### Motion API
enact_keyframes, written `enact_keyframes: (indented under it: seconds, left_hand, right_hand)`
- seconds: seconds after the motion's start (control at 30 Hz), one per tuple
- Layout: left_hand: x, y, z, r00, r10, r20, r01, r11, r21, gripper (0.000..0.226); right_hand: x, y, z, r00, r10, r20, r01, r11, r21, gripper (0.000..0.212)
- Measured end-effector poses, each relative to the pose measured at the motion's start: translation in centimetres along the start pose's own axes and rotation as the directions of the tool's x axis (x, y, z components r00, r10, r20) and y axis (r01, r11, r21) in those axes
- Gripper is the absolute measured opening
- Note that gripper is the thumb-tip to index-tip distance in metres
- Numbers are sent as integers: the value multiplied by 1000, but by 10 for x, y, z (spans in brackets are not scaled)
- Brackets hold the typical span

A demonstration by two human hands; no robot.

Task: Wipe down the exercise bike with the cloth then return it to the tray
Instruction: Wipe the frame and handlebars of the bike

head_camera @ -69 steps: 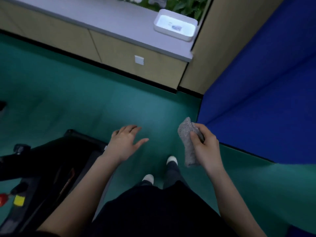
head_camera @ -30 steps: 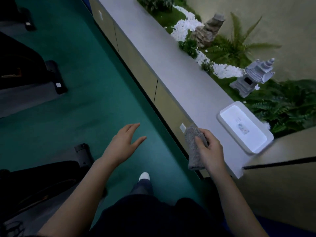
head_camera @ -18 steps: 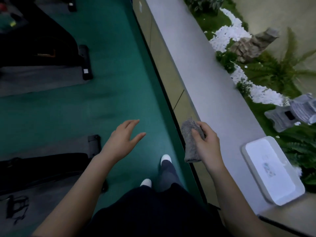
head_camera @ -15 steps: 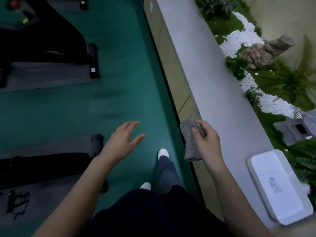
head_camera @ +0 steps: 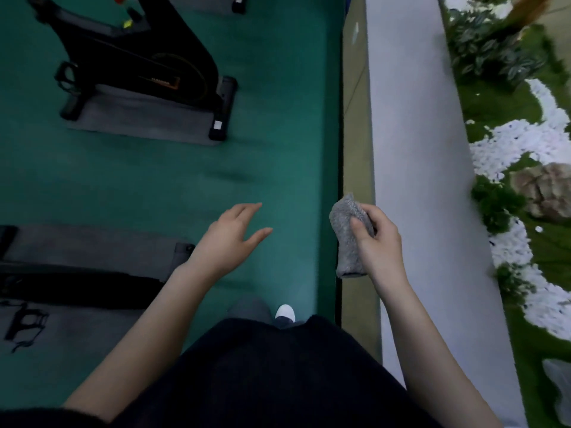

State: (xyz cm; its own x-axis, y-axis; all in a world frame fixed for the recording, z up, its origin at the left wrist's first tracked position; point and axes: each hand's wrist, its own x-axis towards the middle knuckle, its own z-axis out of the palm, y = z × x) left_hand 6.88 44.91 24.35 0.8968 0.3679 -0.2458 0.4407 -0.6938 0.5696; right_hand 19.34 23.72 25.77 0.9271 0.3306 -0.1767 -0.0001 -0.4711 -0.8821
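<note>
At centre right of the frame, the right hand (head_camera: 378, 239) is gripping the grey cloth (head_camera: 348, 239) beside the ledge (head_camera: 411, 149); the left hand (head_camera: 230, 239) is hovering with fingers spread, holding nothing; the exercise bike (head_camera: 139, 57) is standing upper left.

Left hand (head_camera: 230, 239) held out low with bare forearm, fingers straight and loosely spread, holding nothing, right hand (head_camera: 375, 242) raised beside it, fingers and thumb curled round a grey cloth (head_camera: 349, 239)

Ahead of you an open strip of green floor (head_camera: 278, 149) runs between the exercise bike (head_camera: 133, 57) on its grey mat (head_camera: 145, 122), left, and the cabinet front (head_camera: 355, 149), right. The grey ledge (head_camera: 411, 149) above gives flat room; a second dark machine base (head_camera: 77, 282) blocks your lower left.
</note>
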Motion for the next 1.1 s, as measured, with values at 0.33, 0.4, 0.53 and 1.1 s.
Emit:
enact_keyframes:
  seconds: [0.33, 0.4, 0.53, 1.1]
  left_hand:
    - [84, -45, -36, 971, -230, -63, 231, 973, 8, 60]
    - [111, -63, -49, 963, -261, -60, 263, 965, 20, 61]
    - [170, -91, -86, 948, -311, -66, 315, 947, 57, 63]
    - [303, -159, -186, 780, -586, -221, 572, 810, -126, 63]
  right_hand:
    - [133, -37, 57, 982, -43, 182, 48, 999, -25, 22]
    - [165, -51, 74, 979, -56, 194, 62, 998, -24, 21]
    - [227, -87, 108, 967, -56, 250, 68, 997, -39, 20]
    - [439, -220, 254, 816, -225, 533, 280, 960, -23, 20]
